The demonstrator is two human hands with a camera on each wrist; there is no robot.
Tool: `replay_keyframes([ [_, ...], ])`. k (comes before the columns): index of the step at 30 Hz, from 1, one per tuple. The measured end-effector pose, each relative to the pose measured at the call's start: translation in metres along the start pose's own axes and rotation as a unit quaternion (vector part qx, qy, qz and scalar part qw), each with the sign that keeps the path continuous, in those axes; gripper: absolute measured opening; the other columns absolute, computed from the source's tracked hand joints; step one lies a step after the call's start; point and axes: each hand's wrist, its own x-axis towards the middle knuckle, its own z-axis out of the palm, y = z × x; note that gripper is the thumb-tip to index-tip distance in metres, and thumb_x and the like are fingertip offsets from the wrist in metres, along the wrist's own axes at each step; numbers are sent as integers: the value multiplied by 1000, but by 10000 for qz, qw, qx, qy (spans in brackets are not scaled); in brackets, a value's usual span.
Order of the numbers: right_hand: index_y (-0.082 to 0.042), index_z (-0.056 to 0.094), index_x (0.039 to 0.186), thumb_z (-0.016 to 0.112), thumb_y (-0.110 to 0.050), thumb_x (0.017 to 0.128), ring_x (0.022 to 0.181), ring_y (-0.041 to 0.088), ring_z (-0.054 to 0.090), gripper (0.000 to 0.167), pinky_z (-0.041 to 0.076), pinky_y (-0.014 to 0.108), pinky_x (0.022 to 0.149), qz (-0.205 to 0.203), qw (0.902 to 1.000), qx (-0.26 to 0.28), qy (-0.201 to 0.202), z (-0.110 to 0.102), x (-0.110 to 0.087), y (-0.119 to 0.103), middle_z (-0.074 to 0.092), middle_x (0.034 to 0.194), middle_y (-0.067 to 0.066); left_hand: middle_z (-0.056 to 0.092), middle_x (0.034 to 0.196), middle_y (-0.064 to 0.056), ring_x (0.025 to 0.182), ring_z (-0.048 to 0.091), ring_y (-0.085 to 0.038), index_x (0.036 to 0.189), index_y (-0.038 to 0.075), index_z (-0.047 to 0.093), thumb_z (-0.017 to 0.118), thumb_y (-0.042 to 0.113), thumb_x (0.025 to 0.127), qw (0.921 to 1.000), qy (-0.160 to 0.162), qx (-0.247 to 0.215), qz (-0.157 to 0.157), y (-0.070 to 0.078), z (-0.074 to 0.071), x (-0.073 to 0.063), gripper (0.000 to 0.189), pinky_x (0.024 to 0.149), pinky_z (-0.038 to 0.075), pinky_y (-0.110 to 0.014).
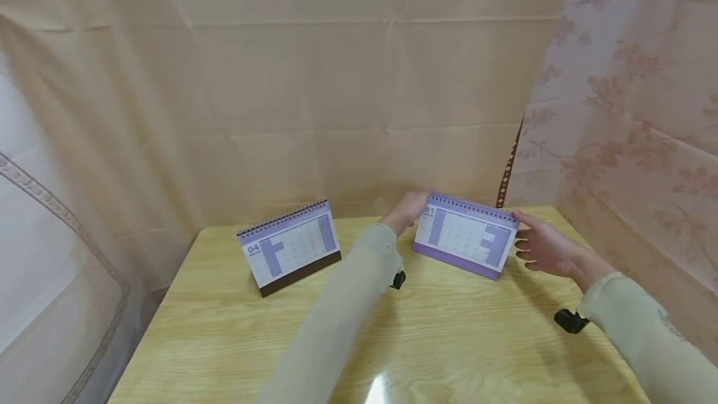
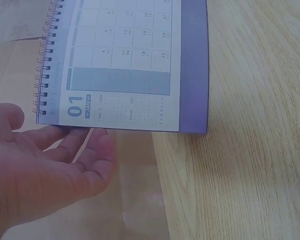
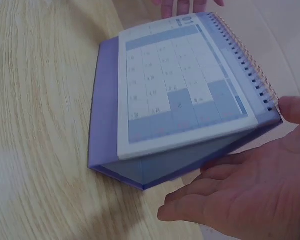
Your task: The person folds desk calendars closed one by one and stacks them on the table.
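A purple desk calendar [image 1: 465,235] showing page 01 stands tent-like at the back right of the wooden table, spiral binding on top. My left hand [image 1: 408,209] is at its top left corner; in the left wrist view the fingers [image 2: 97,155] reach behind the side edge, thumb apart from the spiral. My right hand [image 1: 546,245] is at the opposite side. In the right wrist view its thumb [image 3: 292,109] meets the top corner by the spiral, while the other fingers [image 3: 190,200] stretch loosely alongside the back panel.
Left of my left arm, a second calendar [image 1: 291,245] with page 04 and a dark base stands angled on the wooden table [image 1: 224,341]. Behind the table hangs a beige curtain [image 1: 336,80], with a floral cloth [image 1: 634,111] to the right. Black wrist devices show under both sleeves.
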Motion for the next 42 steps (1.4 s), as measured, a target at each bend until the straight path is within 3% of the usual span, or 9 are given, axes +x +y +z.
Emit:
replay_keyframes([
  [7,6,-30,148,8,-74,98,138,60,-22,102,-7,71,112,103,9989,-445,124,-10,-3,-3,-36,149,35,56,144,-6,126,53,-26,139,16,62,34,57,107,10000,74,-47,6,1,3,6,59,102,43,-51],
  [13,5,-28,149,5,-79,94,139,62,-20,106,-5,73,111,93,9982,-556,223,-5,2,-1,-32,151,35,53,148,-6,131,51,-27,147,17,54,31,60,106,9999,3,155,-77,-3,1,8,64,104,43,-51],
  [18,2,-25,153,11,-78,95,139,63,-18,105,-4,74,111,50,9970,-663,397,-1,9,-3,-28,154,36,50,151,-9,139,46,-30,148,13,53,36,64,103,9989,399,193,-143,-5,0,5,69,111,38,-49],
  [22,3,-25,152,13,-76,97,139,64,-16,104,-1,74,111,-17,9969,-617,497,-1,7,-3,-29,153,36,56,145,-15,134,50,-33,141,4,57,45,66,100,9955,798,490,-147,-1,5,-2,76,112,38,-46],
  [27,10,-21,151,17,-74,99,142,62,-10,106,5,73,113,-65,9974,-475,531,-1,2,0,-24,154,38,60,140,-13,129,55,-31,137,2,61,48,67,98,9892,1167,834,-287,6,14,-7,77,108,42,-42],
  [34,11,-17,153,17,-74,99,142,63,-9,106,5,73,113,-75,9977,-371,555,1,1,0,-22,156,37,64,136,-9,126,58,-26,133,5,65,53,58,99,9834,1458,1062,-198,13,16,-8,65,106,43,-35],
  [42,7,-19,154,15,-78,96,143,62,-7,107,7,76,111,6,9983,-267,510,6,2,-1,-22,157,35,66,133,-7,120,61,-25,129,7,69,50,56,101,9785,1538,1364,-182,16,17,-10,59,102,45,-33],
])
